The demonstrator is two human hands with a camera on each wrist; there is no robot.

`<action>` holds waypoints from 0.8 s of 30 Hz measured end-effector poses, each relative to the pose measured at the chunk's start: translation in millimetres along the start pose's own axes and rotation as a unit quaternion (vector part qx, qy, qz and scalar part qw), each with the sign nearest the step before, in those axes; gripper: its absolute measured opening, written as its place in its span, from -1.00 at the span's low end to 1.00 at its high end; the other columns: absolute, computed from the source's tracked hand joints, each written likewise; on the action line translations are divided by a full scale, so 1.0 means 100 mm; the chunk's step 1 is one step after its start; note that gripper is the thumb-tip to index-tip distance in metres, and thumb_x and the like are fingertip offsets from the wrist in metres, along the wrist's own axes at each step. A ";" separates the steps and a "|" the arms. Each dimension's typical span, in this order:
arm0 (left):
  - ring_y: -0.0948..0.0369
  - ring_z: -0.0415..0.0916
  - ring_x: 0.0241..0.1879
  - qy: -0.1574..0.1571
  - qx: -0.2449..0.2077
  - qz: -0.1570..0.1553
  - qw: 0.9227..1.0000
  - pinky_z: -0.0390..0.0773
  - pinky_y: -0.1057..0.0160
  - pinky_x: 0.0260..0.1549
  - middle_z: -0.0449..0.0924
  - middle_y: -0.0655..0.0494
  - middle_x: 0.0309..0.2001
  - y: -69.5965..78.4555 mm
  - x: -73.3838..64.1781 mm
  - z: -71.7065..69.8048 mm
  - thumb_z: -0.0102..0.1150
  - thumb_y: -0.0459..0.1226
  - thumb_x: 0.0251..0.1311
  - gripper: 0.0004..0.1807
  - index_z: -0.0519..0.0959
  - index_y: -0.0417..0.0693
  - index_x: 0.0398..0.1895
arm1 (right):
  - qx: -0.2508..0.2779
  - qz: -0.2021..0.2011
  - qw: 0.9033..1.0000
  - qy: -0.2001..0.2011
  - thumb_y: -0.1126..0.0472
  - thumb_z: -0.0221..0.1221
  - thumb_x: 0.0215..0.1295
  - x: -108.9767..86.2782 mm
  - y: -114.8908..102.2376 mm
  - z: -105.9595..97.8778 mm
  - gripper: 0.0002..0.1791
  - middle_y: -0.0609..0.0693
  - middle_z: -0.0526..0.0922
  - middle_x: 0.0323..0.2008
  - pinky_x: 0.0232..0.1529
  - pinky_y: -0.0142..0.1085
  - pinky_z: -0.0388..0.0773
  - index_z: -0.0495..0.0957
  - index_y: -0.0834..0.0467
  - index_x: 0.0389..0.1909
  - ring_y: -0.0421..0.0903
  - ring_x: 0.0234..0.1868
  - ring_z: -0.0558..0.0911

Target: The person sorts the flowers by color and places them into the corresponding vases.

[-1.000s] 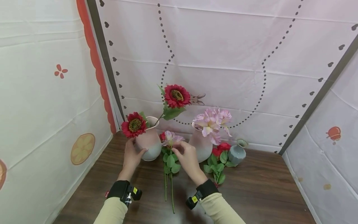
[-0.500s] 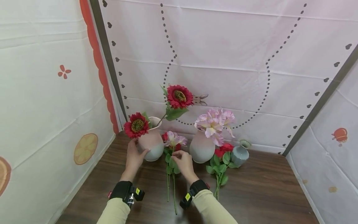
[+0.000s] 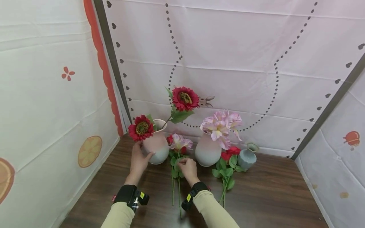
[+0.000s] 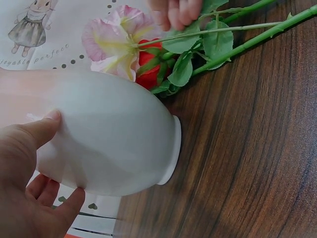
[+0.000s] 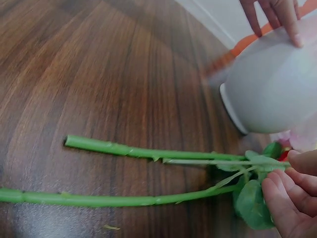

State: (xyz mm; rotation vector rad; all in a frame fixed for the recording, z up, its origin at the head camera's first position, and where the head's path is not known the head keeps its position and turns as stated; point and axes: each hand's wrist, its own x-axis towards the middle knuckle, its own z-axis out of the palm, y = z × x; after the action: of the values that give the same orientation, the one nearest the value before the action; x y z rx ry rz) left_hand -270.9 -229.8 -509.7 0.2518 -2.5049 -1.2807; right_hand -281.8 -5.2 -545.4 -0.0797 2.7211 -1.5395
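My left hand (image 3: 139,163) grips the left vase (image 3: 156,147), a pink-to-white one, with thumb in front and fingers round its side. Two red sunflower-like flowers (image 3: 141,127) stand in it. My right hand (image 3: 188,171) pinches the thin stem (image 5: 193,162) of a single pink flower (image 3: 179,142) just below its bloom. In the left wrist view that bloom lies beside the vase, over a red rose (image 4: 149,69) with leaves. Thick green rose stems (image 5: 109,199) lie under and beside the thin one, pointing toward me.
A second pink-and-white vase (image 3: 207,152) holds pale pink flowers (image 3: 220,126). Right of it, red roses (image 3: 229,152) lie on the wooden table (image 3: 265,190) against a small blue-grey vase (image 3: 247,158). Printed cloth walls (image 3: 228,41) enclose the table.
My right hand has moved down from the pink bloom to lower on its stem, toward me. My left hand stays on the vase. The head view has shifted slightly.
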 end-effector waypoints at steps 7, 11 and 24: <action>-0.20 0.21 0.42 0.003 0.004 -0.003 1.000 0.32 -0.18 0.42 0.19 -0.33 0.39 0.00 0.00 0.01 0.37 -0.22 0.20 -0.14 0.09 -0.26 0.45 | 0.011 0.017 1.000 -0.015 0.24 0.33 0.24 0.01 0.10 0.07 -0.89 0.02 0.73 -0.50 -0.56 -0.42 0.48 0.73 0.21 -0.30 -0.23 -0.53 0.61; -0.19 0.20 0.43 0.002 0.004 -0.005 1.000 0.31 -0.17 0.42 0.19 -0.32 0.40 -0.01 0.01 0.02 0.37 -0.22 0.21 -0.13 0.08 -0.25 0.46 | 0.010 0.017 1.000 -0.009 0.22 0.35 0.23 0.02 0.11 0.10 -0.89 0.00 0.74 -0.53 -0.55 -0.43 0.48 0.74 0.19 -0.33 -0.26 -0.55 0.60; -0.19 0.22 0.41 0.006 0.003 0.001 1.000 0.32 -0.16 0.43 0.19 -0.33 0.38 0.00 0.00 0.01 0.38 -0.22 0.19 -0.13 0.09 -0.27 0.44 | -0.009 0.019 1.000 0.000 0.21 0.36 0.19 0.01 0.11 0.16 -0.92 -0.02 0.73 -0.53 -0.54 -0.39 0.51 0.75 0.16 -0.37 -0.24 -0.55 0.61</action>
State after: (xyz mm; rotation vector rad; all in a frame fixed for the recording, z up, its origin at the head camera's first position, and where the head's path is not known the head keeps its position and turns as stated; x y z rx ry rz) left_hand -271.3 -228.6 -510.3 0.2579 -2.4987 -1.2678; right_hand -282.9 -13.5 -562.6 -0.0276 2.7192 -1.5049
